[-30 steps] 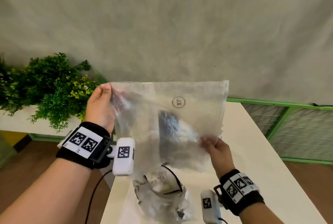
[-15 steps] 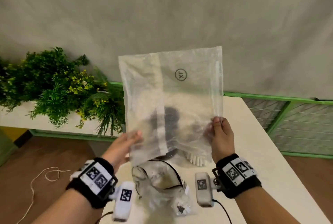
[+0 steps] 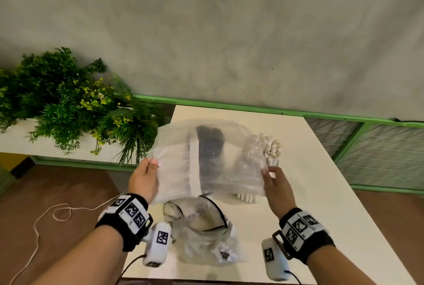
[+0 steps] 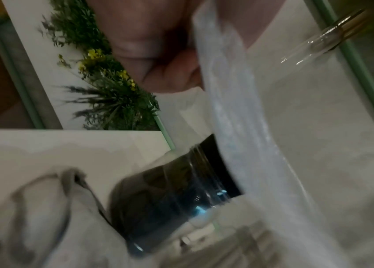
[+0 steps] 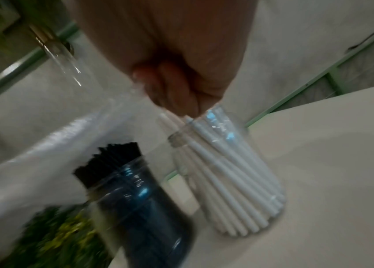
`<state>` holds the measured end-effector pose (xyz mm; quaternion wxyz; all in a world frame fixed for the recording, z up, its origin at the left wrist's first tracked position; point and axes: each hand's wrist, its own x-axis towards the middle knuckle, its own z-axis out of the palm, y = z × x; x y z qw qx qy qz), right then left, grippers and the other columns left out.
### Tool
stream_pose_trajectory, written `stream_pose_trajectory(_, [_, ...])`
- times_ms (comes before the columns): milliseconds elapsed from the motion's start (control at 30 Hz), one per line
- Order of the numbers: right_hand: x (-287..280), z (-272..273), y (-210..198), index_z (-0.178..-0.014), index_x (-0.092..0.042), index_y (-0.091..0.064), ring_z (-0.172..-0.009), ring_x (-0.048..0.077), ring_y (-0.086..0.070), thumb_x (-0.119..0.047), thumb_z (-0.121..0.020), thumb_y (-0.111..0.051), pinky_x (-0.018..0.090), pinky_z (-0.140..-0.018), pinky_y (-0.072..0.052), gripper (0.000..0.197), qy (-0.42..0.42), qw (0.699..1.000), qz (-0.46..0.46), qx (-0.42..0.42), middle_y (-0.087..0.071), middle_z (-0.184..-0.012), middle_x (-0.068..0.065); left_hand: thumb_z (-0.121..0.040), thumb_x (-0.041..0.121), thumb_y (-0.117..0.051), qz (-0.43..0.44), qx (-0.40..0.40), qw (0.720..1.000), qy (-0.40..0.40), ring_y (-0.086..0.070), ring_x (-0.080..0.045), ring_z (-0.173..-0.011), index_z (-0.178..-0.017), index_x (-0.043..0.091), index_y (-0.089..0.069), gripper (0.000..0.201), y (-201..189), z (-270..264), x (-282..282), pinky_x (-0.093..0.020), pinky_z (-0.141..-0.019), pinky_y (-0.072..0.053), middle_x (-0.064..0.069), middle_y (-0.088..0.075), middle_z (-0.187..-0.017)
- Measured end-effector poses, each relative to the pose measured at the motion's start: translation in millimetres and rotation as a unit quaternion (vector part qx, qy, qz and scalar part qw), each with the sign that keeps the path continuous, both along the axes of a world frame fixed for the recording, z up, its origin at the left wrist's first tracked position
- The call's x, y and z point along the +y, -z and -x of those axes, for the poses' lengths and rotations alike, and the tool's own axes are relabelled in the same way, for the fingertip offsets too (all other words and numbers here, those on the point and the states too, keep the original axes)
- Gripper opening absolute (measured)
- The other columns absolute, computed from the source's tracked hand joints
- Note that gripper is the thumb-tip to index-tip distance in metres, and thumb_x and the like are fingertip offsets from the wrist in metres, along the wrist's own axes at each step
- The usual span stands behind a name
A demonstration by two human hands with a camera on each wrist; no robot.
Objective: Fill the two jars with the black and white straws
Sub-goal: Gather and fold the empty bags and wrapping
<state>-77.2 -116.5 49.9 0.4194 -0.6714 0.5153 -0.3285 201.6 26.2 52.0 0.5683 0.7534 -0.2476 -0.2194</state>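
White table (image 3: 321,193); both hands, L (image 3: 143,180) & R (image 3: 276,189), pinch crinkly clear bag (image 3: 174,170).

Staged indoor workspace: white table (image 3: 309,193), fabric backdrop (image 3: 229,32), planter greenery (image 3: 64,105)

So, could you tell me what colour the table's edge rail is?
Green rail, clearest in the head view.

The table (image 3: 309,193) is seen from above and behind by the head view, facing forward and down. The jar of black straws (image 4: 176,195) fills the left wrist view's lower centre at close range. Both it (image 5: 140,208) and the jar of white straws (image 5: 227,181) are shared with the right wrist view.
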Motion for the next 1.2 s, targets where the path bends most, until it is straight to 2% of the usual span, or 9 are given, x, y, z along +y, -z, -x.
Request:
stream_pose_trajectory(200, [-3.4,14.7,17.4,-0.111,-0.024,-0.045,-0.051,0.015,-0.052,-0.027,-0.097,-0.051,0.029,-0.055,-0.045,0.015,-0.053,0.997,-0.023,0.059,-0.059,-0.057,-0.002,-0.099,0.029,-0.043,-0.099,-0.006,0.992,0.078,-0.053,-0.025,-0.072,-0.088,0.008,-0.058,0.029,10.9,-10.8,13.7,-0.024,-0.057,-0.036,-0.022,-0.061,-0.081])
stream_pose_trajectory(333, [-17.5,6.8,9.3,-0.121,-0.026,-0.04,-0.077,0.024,-0.066,-0.027,-0.096,-0.054,0.042,-0.077,-0.052,0.028,-0.07,0.995,-0.073,-0.019,-0.067,-0.096,0.01,-0.097,0.02,-0.051,-0.14,0.016,0.986,0.092,-0.051,-0.023,-0.057,-0.079,0.003,-0.054,0.025,18.8,-12.0,25.1,-0.027,-0.055,-0.038,-0.016,-0.06,-0.065])
stream_pose_trajectory(400, [-23.1,-2.8,-3.8,-0.113,-0.037,-0.041,-0.081,0.027,-0.065,-0.018,-0.096,-0.053,0.038,-0.074,-0.055,0.027,-0.091,0.993,-0.055,-0.049,-0.06,-0.104,0.013,-0.092,0.007,-0.057,-0.13,0.053,0.985,0.096,-0.054,-0.023,-0.06,-0.095,0.008,-0.053,0.004,16.2,-13.7,27.3,-0.028,-0.056,-0.043,-0.012,-0.063,-0.077])
stream_pose_trajectory(533, [-27.5,-11.9,-24.7,-0.112,-0.05,-0.044,-0.069,0.022,-0.066,-0.004,-0.094,-0.05,0.024,-0.056,-0.048,0.049,-0.186,0.982,-0.005,0.041,-0.049,-0.111,0.001,-0.086,-0.001,-0.061,-0.12,0.055,0.98,0.15,-0.068,-0.029,-0.085,-0.127,0.043,-0.031,0.068,4.6,-27.3,28.4,-0.037,-0.063,-0.054,-0.001,-0.063,-0.102])
stream_pose_trajectory(633, [-31.2,-11.1,-27.5,-0.116,-0.038,-0.054,-0.066,0.014,-0.068,0.003,-0.09,-0.049,0.019,-0.054,-0.048,0.049,-0.218,0.973,-0.013,0.076,-0.049,-0.12,-0.011,-0.09,0.001,-0.054,-0.094,0.076,0.981,0.149,-0.062,-0.021,-0.085,-0.127,0.022,-0.052,0.043,-7.3,-28.6,28.9,-0.032,-0.067,-0.053,-0.002,-0.061,-0.105])
stream_pose_trajectory(767, [-28.4,-10.4,-29.2,-0.096,-0.019,-0.066,-0.065,0.001,-0.063,0.0,-0.093,-0.054,0.009,-0.06,-0.045,0.023,-0.167,0.985,0.019,0.036,-0.065,-0.096,0.006,-0.093,0.002,-0.052,-0.049,0.112,0.986,0.111,-0.052,-0.021,-0.07,-0.11,-0.004,-0.063,0.021,-14.6,-29.0,29.1,-0.016,-0.05,-0.047,-0.018,-0.059,-0.094])
stream_pose_trajectory(900, [-26.1,-3.9,-28.7,-0.108,-0.025,-0.063,-0.077,0.004,-0.061,0.005,-0.086,-0.062,0.014,-0.073,-0.049,0.037,-0.193,0.981,-0.015,0.025,-0.064,-0.108,-0.001,-0.087,-0.015,-0.047,-0.033,0.179,0.97,0.16,-0.053,-0.019,-0.071,-0.117,0.007,-0.06,0.039,-18.1,-31.6,28.8,-0.018,-0.052,-0.045,-0.012,-0.061,-0.103])
stream_pose_trajectory(1000, [-25.3,1.9,-30.9,-0.107,-0.032,-0.064,-0.098,0.007,-0.059,-0.002,-0.08,-0.072,0.009,-0.083,-0.043,0.041,-0.178,0.983,0.027,0.047,-0.064,-0.108,-0.014,-0.084,-0.006,-0.058,0.001,0.2,0.97,0.138,-0.058,-0.026,-0.098,-0.101,0.011,-0.065,0.025,-21.4,-34.0,25.7,-0.026,-0.077,-0.046,-0.008,-0.065,-0.104])
stream_pose_trajectory(1200, [-21.3,5.7,-48.3,-0.119,-0.029,-0.06,-0.076,0.003,-0.056,0.001,-0.076,-0.075,0.004,-0.07,-0.04,0.055,-0.168,0.983,0.064,0.037,-0.061,-0.092,-0.003,-0.081,-0.014,-0.056,0.009,0.177,0.962,0.209,-0.059,-0.021,-0.098,-0.116,0.016,-0.062,0.047,-40.3,-31.4,21.4,-0.03,-0.079,-0.051,-0.006,-0.062,-0.111])
